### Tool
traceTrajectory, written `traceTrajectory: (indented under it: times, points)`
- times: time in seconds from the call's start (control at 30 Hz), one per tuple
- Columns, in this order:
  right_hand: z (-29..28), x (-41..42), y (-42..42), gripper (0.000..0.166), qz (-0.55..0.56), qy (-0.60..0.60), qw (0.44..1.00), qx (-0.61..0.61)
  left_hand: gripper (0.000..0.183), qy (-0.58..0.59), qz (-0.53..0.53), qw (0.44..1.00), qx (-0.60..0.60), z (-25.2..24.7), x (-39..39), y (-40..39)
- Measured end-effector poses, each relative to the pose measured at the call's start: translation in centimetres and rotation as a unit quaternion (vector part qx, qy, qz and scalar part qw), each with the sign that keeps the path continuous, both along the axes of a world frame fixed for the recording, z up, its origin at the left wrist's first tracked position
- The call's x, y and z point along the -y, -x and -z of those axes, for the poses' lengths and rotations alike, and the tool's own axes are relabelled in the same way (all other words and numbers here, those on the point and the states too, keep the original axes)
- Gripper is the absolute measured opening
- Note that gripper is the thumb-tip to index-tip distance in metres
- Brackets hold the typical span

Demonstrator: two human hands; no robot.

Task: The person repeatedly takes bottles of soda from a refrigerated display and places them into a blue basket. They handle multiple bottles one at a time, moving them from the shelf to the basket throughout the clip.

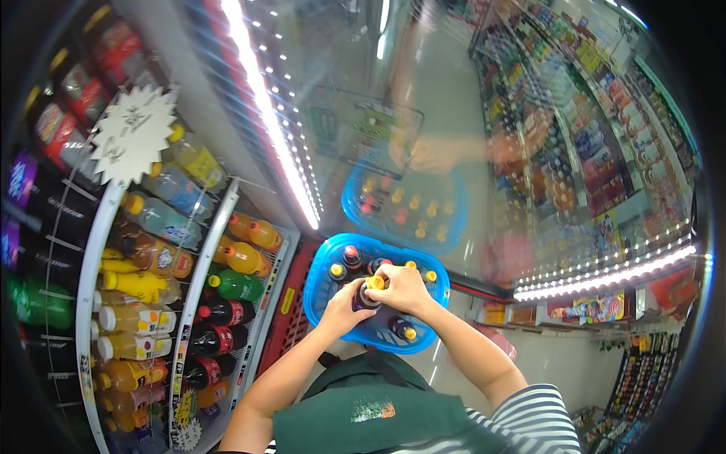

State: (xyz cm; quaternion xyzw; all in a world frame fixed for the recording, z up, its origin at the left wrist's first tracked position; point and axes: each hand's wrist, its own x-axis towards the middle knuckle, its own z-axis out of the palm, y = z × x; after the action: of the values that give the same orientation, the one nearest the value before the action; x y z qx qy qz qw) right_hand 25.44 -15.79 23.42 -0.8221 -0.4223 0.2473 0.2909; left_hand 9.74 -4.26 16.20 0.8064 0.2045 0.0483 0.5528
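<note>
Over a blue plastic basket (pixel 319 309), my left hand (pixel 343 312) grips a dark drink bottle (pixel 363 302) around its body. The bottle's yellow cap (pixel 374 282) points up towards me, and the fingers of my right hand (pixel 404 288) close around it. Whether the cap is turning cannot be told. Other bottles stand in the basket, among them a red-capped cola bottle (pixel 352 258), a yellow-capped bottle (pixel 337 272) and a dark bottle (pixel 402 328) leaning at the near right. My hands hide part of the basket's middle.
At left is an open drinks cooler with bottles on wire shelves (pixel 210 267) and a white starburst sign (pixel 134 135) bearing writing. A glass door (pixel 363 68) with a bright light strip (pixel 266 102) reflects the basket. A red crate (pixel 292 306) stands left of the basket. Stocked goods (pixel 646 374) are at right.
</note>
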Motion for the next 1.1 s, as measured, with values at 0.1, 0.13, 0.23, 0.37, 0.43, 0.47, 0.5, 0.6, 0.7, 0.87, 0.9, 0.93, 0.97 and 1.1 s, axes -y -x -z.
traceTrajectory:
  times: [0.1, 0.13, 0.23, 0.37, 0.43, 0.47, 0.5, 0.6, 0.7, 0.87, 0.9, 0.93, 0.97, 1.1]
  points:
    - [-4.4, -3.3, 0.7, 0.043, -0.015, -0.094, 0.995, -0.022, 0.071, 0.033, -0.058, 0.998, 0.014, -7.7, -2.6, 1.1]
    - [-6.7, -4.6, 1.1, 0.043, -0.051, -0.106, 0.993, -0.007, 0.071, 0.009, -0.074, 0.997, 0.032, -8.8, -3.5, 1.8]
    - [-12.4, -7.6, 3.0, 0.042, -0.132, -0.188, 0.972, 0.047, 0.078, -0.027, -0.105, 0.987, 0.12, -11.8, -6.3, 4.1]
    - [-21.0, -11.5, 6.2, 0.041, -0.209, -0.232, 0.95, -0.01, 0.075, -0.133, -0.156, 0.962, 0.179, -20.8, -8.6, 8.1]
    - [-25.2, -13.5, 7.6, 0.041, -0.26, -0.325, 0.909, 0.016, 0.076, -0.159, -0.207, 0.945, 0.199, -26.6, -8.6, 10.4]
    - [-27.7, -14.4, 8.4, 0.04, -0.278, -0.338, 0.899, 0.021, 0.077, -0.201, -0.225, 0.93, 0.211, -29.6, -8.6, 11.8]
    - [-30.1, -15.3, 9.4, 0.04, -0.294, -0.351, 0.889, 0.027, 0.078, -0.212, -0.239, 0.925, 0.207, -32.3, -8.7, 13.0]
    - [-36.6, -18.2, 12.4, 0.041, -0.345, -0.453, 0.821, 0.022, 0.081, -0.386, -0.282, 0.852, 0.214, -38.9, -9.4, 15.9]
    - [-42.0, -21.3, 14.6, 0.042, -0.38, -0.492, 0.783, 0.001, 0.083, -0.447, -0.321, 0.808, 0.208, -44.6, -10.0, 17.9]
    - [-47.8, -25.1, 18.3, 0.049, -0.406, -0.546, 0.731, 0.052, 0.091, -0.505, -0.373, 0.755, 0.19, -50.2, -11.1, 21.1]
    - [-48.5, -25.1, 18.9, 0.049, -0.401, -0.54, 0.737, 0.068, 0.09, -0.508, -0.376, 0.752, 0.186, -50.5, -11.5, 21.6]
    - [-48.6, -26.5, 19.3, 0.05, -0.415, -0.563, 0.713, 0.053, 0.09, -0.513, -0.381, 0.746, 0.188, -50.6, -12.1, 22.0]
    - [-48.8, -26.8, 19.7, 0.051, -0.418, -0.562, 0.712, 0.054, 0.09, -0.517, -0.385, 0.74, 0.192, -50.6, -12.7, 22.3]
    - [-48.8, -28.0, 20.6, 0.052, -0.423, -0.557, 0.711, 0.068, 0.092, -0.511, -0.39, 0.738, 0.206, -49.8, -14.1, 22.7]
